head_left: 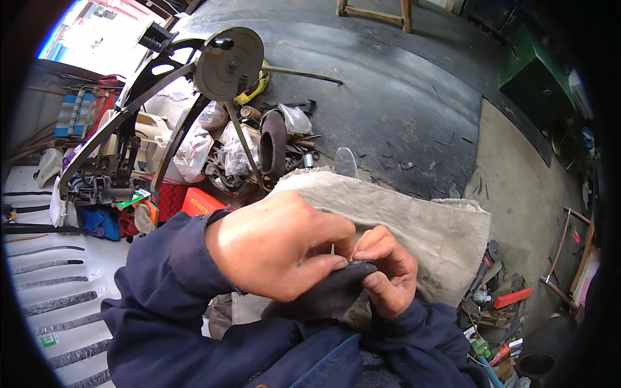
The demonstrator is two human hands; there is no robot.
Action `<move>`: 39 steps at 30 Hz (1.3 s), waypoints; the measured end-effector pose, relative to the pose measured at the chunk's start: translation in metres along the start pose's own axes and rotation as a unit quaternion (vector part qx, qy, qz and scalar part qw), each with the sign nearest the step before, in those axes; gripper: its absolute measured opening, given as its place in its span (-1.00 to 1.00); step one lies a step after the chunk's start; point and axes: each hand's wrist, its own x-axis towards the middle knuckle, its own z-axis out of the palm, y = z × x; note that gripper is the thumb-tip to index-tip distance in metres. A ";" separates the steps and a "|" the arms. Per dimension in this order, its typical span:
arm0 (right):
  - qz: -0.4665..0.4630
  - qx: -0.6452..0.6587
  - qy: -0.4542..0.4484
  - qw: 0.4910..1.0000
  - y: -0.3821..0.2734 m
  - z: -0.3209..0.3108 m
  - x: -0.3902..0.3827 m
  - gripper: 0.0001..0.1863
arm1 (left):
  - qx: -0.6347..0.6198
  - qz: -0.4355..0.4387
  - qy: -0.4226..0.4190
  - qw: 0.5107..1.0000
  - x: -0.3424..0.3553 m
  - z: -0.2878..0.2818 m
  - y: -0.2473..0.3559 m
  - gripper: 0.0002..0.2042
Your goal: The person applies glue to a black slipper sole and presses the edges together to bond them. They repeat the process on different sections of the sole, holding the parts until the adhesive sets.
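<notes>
Left hand, nearest: your left hand (278, 242) is arching over the work, thumb and forefinger closing narrowly at the upper edge of the dark piece.
Right hand: your right hand (393, 271) is curling in from the other side, its thumb pressing the corner of the same piece.
Dark piece: the dark, soft-looking piece (317, 299) is lying below both hands, above your lap, its edge rising between the fingertips; whether anything small is sitting in the pinch, you cannot tell here.
Lap cloth: a worn beige cloth (414, 213) is spreading beneath and beyond the hands.
Left surroundings: a black metal machine with a round wheel (236, 64) is standing past your left arm, a red box (199, 202) lying near your sleeve.
Technique: fine edge work seems to be calling for short grips; you are probably controlling it best by pinching close to the edge, tensioning evenly, and leaving the working point visible between your thumbs.
</notes>
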 end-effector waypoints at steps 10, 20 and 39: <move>0.005 -0.016 0.013 1.000 -0.002 -0.001 0.001 -0.72 | -0.010 -0.028 -0.021 0.999 0.011 0.002 -0.001 -0.90; 0.009 -0.020 0.014 1.000 -0.008 0.001 0.001 -0.75 | 0.055 -0.007 -0.069 0.996 0.017 -0.007 0.010 -0.88; 0.008 -0.019 0.010 1.000 -0.011 0.002 0.002 -0.75 | 0.012 -0.007 -0.121 0.993 0.027 -0.014 0.007 -0.95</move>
